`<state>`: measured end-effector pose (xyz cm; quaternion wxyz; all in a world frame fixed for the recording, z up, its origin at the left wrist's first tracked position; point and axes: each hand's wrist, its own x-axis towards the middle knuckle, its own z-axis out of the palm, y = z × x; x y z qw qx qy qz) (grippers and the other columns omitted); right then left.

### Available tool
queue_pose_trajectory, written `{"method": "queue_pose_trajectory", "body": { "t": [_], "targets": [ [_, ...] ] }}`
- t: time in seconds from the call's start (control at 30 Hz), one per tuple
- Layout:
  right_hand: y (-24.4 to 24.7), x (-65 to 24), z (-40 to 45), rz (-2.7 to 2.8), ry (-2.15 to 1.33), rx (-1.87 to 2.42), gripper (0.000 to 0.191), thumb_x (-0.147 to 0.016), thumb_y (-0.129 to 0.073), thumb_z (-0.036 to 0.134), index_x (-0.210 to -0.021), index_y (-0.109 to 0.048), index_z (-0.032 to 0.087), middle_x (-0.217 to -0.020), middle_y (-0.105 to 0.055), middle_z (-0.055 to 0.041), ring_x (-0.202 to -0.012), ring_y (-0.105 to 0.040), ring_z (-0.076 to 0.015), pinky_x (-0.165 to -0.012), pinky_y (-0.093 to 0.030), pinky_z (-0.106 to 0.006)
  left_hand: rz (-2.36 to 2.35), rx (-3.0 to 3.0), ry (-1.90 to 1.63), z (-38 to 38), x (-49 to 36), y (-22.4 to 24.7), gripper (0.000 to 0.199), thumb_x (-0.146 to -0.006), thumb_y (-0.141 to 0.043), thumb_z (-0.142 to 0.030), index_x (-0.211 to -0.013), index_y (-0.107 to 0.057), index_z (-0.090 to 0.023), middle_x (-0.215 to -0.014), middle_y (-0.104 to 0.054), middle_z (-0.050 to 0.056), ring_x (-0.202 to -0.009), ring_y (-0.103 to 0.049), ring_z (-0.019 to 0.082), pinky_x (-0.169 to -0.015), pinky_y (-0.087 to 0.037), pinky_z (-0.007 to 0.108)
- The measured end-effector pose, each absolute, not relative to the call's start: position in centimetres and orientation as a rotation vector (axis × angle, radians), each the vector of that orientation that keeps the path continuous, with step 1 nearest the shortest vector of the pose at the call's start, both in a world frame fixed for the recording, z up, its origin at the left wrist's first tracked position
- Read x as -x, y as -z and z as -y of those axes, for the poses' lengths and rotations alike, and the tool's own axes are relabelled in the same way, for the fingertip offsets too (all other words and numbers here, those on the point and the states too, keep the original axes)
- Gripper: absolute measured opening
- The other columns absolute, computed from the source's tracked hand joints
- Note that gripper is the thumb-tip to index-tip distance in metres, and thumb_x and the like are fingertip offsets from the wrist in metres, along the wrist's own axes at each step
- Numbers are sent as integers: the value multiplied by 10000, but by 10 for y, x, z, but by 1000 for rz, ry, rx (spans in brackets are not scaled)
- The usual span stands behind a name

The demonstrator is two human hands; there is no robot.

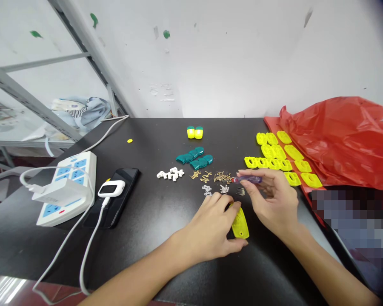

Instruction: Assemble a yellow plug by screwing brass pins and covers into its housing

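Observation:
My left hand (218,225) grips a yellow plastic shell (241,225) by its edges, low over the dark table; the hand covers its left side. In my right hand (274,199) is a screwdriver (249,179) with a clear purplish handle, its tip end pointing left over a pile of small brass screws (222,176). Beside that pile lie small brass pieces (206,176), clear plastic bits (224,188), thin dark pins or springs (240,191) and white plastic parts (172,173). Teal covers (201,161) rest in two rows behind them.
Two yellow-and-teal assembled pieces (195,132) stand at the back. Several yellow shells (268,163) are laid out at right beside a red plastic bag (341,140). On the left are a power strip (89,170), a phone (127,182) and a white device (112,188) with cables.

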<state>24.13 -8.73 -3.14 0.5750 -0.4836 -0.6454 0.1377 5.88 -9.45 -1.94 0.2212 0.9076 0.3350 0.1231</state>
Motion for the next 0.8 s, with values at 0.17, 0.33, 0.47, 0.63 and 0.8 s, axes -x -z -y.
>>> {"method": "queue_pose_trajectory", "body": {
  "t": [0.17, 0.33, 0.47, 0.63, 0.8],
  "targets": [
    [34, -241, 86, 1499, -313, 1103, 296, -891, -715, 130, -1141, -620, 257, -1088, -765, -33, -936, -777, -172, -813, -666, -315, -923, -2518, -327, 94, -58, 20, 718, -806, -763, -521, -1366, -581, -109, -1251, -604, 150, -1127, -527, 322, -1015, -476, 484],
    [31, -240, 86, 1484, -315, 1101, 301, -894, -711, 122, -1152, -619, 246, -1091, -762, -45, -956, -778, -180, -808, -670, -310, -919, -2530, -329, 94, -58, 19, 724, -805, -765, -516, -1357, -589, -82, -1257, -602, 151, -1133, -521, 320, -1019, -472, 479],
    [30, -240, 86, 1487, -311, 1106, 290, -899, -711, 135, -1155, -616, 234, -1108, -764, -65, -955, -782, -199, -798, -680, -332, -921, -2519, -344, 93, -58, 19, 715, -799, -775, -505, -1353, -588, -93, -1260, -607, 154, -1125, -521, 316, -1008, -479, 484],
    [30, -240, 86, 1449, -328, 1097, 285, -905, -714, 164, -1161, -618, 242, -1104, -768, -62, -944, -783, -205, -795, -678, -343, -933, -2506, -353, 93, -58, 19, 700, -797, -778, -499, -1353, -591, -118, -1275, -604, 154, -1133, -520, 320, -1018, -476, 495],
    [25, -239, 86, 1409, -334, 1060, 281, -894, -712, 124, -1123, -598, 241, -1102, -771, -61, -941, -782, -196, -794, -673, -329, -947, -2486, -367, 92, -57, 16, 772, -759, -812, -512, -1380, -582, -115, -1322, -589, 144, -1157, -516, 318, -1045, -470, 480]
  ]
}}
